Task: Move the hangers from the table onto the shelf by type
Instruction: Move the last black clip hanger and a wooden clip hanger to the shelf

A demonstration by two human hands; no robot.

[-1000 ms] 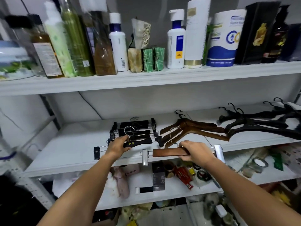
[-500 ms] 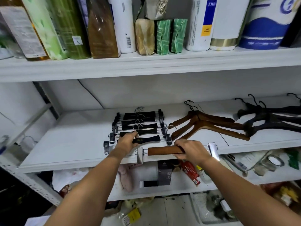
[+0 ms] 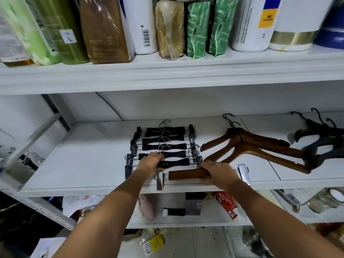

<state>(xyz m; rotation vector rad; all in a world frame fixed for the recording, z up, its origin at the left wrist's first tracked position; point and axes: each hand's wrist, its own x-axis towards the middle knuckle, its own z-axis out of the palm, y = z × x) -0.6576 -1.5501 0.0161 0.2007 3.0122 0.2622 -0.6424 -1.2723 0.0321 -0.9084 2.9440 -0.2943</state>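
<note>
Seen from the head camera, a person reaches both bare arms to the middle board of a white shelf [image 3: 93, 164]. The left hand [image 3: 150, 163] is closed around the nearest black clip hanger [image 3: 175, 162], fingers wrapped over its dark bar beside the wire hook. That hanger lies at the front of a row of black clip hangers [image 3: 163, 140], stacked flat one behind another away from the grip, their metal rods and end clips lined up.

The right hand [image 3: 217, 174] grips a brown wooden clip hanger [image 3: 188, 175] near the right end of its wooden bar. The bar runs leftward from the grip, lying along the front edge of the shelf, just in front of the black hanger in the other hand. One silver clip [image 3: 160, 181] hangs over the shelf edge to the left of this grip; the other silver clip [image 3: 244, 174] sits just right of it.

Beyond the right hand, and to its right, two brown wooden coat hangers [image 3: 260, 148] lie overlapped on the board. Farther right again rests a blurred heap of black coat hangers [image 3: 320, 144], touching the tips of the brown ones.

Above both hands, the upper board carries bottles [image 3: 104, 28] and two green packets [image 3: 210, 25]. Below the grips, a lower board holds a red box [image 3: 226, 203] and assorted clutter.
</note>
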